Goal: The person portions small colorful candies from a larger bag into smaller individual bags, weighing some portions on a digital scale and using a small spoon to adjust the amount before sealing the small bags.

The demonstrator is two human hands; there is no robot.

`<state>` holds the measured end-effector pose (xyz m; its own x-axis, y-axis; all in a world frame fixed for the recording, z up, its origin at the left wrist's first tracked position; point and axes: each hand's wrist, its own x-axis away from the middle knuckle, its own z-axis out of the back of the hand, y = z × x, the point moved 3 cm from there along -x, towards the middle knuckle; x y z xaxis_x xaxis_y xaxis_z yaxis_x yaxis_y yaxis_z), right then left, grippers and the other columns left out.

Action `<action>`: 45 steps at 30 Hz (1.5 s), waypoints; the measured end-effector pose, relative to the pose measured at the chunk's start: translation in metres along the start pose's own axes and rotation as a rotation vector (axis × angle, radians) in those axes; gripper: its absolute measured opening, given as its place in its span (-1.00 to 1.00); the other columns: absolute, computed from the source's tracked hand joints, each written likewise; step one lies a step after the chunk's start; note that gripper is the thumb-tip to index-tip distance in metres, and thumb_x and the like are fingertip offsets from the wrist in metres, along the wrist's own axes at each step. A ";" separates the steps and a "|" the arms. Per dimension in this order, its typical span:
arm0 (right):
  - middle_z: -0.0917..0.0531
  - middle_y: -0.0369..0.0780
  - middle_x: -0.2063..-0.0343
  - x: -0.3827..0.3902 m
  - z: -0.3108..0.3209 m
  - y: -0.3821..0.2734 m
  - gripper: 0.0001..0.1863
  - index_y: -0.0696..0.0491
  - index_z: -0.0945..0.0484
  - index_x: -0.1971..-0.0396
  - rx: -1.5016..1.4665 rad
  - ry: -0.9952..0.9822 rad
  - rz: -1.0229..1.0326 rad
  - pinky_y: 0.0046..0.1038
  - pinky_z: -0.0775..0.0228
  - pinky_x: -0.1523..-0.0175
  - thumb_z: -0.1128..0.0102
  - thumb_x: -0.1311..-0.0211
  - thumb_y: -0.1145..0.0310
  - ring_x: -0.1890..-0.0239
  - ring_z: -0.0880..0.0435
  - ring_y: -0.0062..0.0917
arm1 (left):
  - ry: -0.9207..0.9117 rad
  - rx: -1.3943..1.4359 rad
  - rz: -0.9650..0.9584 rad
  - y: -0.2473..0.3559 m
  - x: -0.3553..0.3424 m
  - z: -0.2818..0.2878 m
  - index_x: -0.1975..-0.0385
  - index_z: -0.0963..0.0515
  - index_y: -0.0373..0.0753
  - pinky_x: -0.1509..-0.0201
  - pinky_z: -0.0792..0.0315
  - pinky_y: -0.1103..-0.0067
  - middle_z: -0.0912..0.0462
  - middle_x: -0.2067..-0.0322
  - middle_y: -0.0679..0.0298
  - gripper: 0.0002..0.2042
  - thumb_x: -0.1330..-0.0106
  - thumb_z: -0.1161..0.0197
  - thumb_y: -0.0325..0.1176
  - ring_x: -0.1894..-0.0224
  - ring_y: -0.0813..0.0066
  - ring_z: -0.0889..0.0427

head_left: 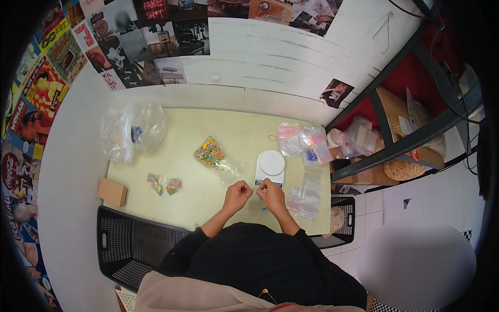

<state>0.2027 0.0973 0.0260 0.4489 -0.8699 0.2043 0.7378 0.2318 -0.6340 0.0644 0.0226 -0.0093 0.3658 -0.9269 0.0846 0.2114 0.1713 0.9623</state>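
In front of a white kitchen scale [271,164] with a round top, my left hand [238,194] and my right hand [273,195] meet almost fingertip to fingertip. Both are closed in a pinch. What they hold, if anything, is too small to make out. Left of the scale lies a clear bag [210,154] of small multicoloured pieces, its loose end trailing toward my hands. Two small clear packets, one packet [155,184] beside another packet [173,185], hold similar colourful pieces on the left of the table.
The pale yellow table [192,125] bears a large clear plastic bag [132,132], a brown box [112,193], stacked clear bags [315,145], flat clear sachets [305,200] and a rubber band [272,138]. Black crates [117,244] stand at its near edge; a metal shelf [374,161] borders the right.
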 end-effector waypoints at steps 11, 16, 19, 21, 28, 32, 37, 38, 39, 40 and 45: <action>-0.60 -0.25 0.53 -0.011 -0.011 0.020 -0.82 0.18 -0.51 0.38 -0.415 -0.015 0.160 -0.58 -0.39 0.36 -0.27 -0.03 0.44 0.49 -0.54 -0.64 | -0.093 -0.342 -0.420 0.035 0.006 0.007 0.00 -0.44 -0.20 -0.17 -0.17 0.28 -0.55 0.13 0.17 -0.43 0.07 -0.48 -0.25 0.00 0.17 -0.42; -0.57 -0.22 0.57 -0.006 -0.001 -0.003 -0.82 0.15 -0.51 0.42 -0.327 -0.065 0.062 -0.52 -0.40 0.32 -0.30 -0.04 0.40 0.48 -0.57 -0.57 | -0.118 -0.307 -0.416 0.015 0.004 0.008 0.13 -0.53 -0.19 -0.11 -0.21 0.36 -0.59 0.21 0.22 -0.60 0.03 -0.42 -0.36 0.08 0.18 -0.46; -0.57 -0.20 0.58 -0.006 0.001 -0.003 -0.81 0.12 -0.53 0.41 -0.270 -0.065 0.115 -0.45 -0.40 0.31 -0.30 -0.06 0.33 0.49 -0.58 -0.48 | -0.111 -0.259 -0.386 0.013 0.002 0.007 0.20 -0.56 -0.19 -0.08 -0.22 0.37 -0.61 0.29 0.24 -0.67 0.02 -0.40 -0.40 0.13 0.20 -0.48; -0.57 -0.21 0.56 -0.006 0.002 -0.004 -0.80 0.09 -0.56 0.40 -0.248 -0.075 0.143 -0.41 -0.40 0.31 -0.30 -0.07 0.29 0.49 -0.58 -0.43 | -0.091 -0.263 -0.386 0.013 0.001 0.009 0.21 -0.56 -0.20 -0.01 -0.28 0.38 -0.62 0.32 0.22 -0.68 0.02 -0.40 -0.41 0.21 0.19 -0.51; -0.56 -0.25 0.32 0.006 0.018 -0.032 -0.81 0.02 -0.59 0.37 -0.014 -0.130 0.346 -0.29 -0.40 0.26 -0.20 -0.16 0.21 0.34 -0.60 -0.29 | -0.123 -0.050 -0.255 0.013 -0.003 0.015 0.29 -0.58 -0.32 0.28 -0.44 0.51 -0.65 0.44 0.18 -0.76 -0.04 -0.40 -0.43 0.40 0.38 -0.59; -0.56 -0.24 0.34 0.005 0.014 -0.032 -0.83 0.02 -0.57 0.33 -0.042 -0.112 0.432 -0.28 -0.39 0.28 -0.15 -0.20 0.24 0.33 -0.60 -0.28 | -0.173 0.000 -0.068 0.006 -0.001 0.015 0.28 -0.58 -0.33 0.26 -0.44 0.57 -0.65 0.46 0.23 -0.75 -0.07 -0.42 -0.40 0.40 0.53 -0.55; -0.61 -0.28 0.45 0.004 0.003 -0.031 -0.86 0.01 -0.59 0.36 -0.014 -0.001 0.471 -0.37 -0.38 0.36 -0.19 -0.19 0.27 0.43 -0.61 -0.32 | -0.246 0.008 -0.065 0.000 -0.002 0.015 0.26 -0.57 -0.32 0.30 -0.43 0.58 -0.63 0.48 0.27 -0.74 -0.08 -0.42 -0.38 0.43 0.55 -0.53; -0.61 -0.27 0.46 0.004 0.003 -0.032 -0.87 0.01 -0.59 0.37 -0.021 0.001 0.472 -0.36 -0.38 0.36 -0.19 -0.19 0.27 0.43 -0.61 -0.32 | -0.241 0.010 -0.068 -0.001 -0.001 0.015 0.26 -0.57 -0.32 0.29 -0.43 0.58 -0.63 0.47 0.26 -0.74 -0.09 -0.42 -0.38 0.42 0.55 -0.53; -0.62 -0.27 0.45 0.003 0.002 -0.032 -0.87 0.01 -0.58 0.37 -0.015 -0.012 0.491 -0.36 -0.38 0.36 -0.18 -0.19 0.27 0.43 -0.61 -0.32 | -0.240 0.011 -0.072 0.006 0.001 0.015 0.25 -0.57 -0.31 0.29 -0.43 0.58 -0.64 0.46 0.25 -0.74 -0.09 -0.41 -0.38 0.42 0.55 -0.53; -0.62 -0.27 0.44 0.002 0.002 -0.031 -0.86 0.01 -0.58 0.38 -0.009 -0.026 0.509 -0.36 -0.39 0.35 -0.18 -0.20 0.27 0.43 -0.61 -0.32 | -0.239 0.013 -0.077 0.010 0.001 0.015 0.24 -0.57 -0.31 0.28 -0.43 0.57 -0.64 0.45 0.24 -0.74 -0.10 -0.41 -0.38 0.42 0.55 -0.53; -0.53 -0.14 0.38 0.000 0.002 -0.037 -0.85 0.11 -0.49 0.34 -0.091 -0.114 0.459 -0.32 -0.36 0.24 -0.04 -0.28 0.34 0.33 -0.55 -0.24 | -0.207 0.015 -0.107 -0.009 -0.001 0.015 0.23 -0.57 -0.32 0.21 -0.47 0.57 -0.66 0.39 0.18 -0.74 -0.13 -0.39 -0.35 0.35 0.48 -0.61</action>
<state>0.1765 0.0892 0.0515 0.7741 -0.6321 -0.0348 0.4058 0.5376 -0.7391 0.0488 0.0168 -0.0143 0.1484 -0.9884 0.0320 0.2252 0.0653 0.9721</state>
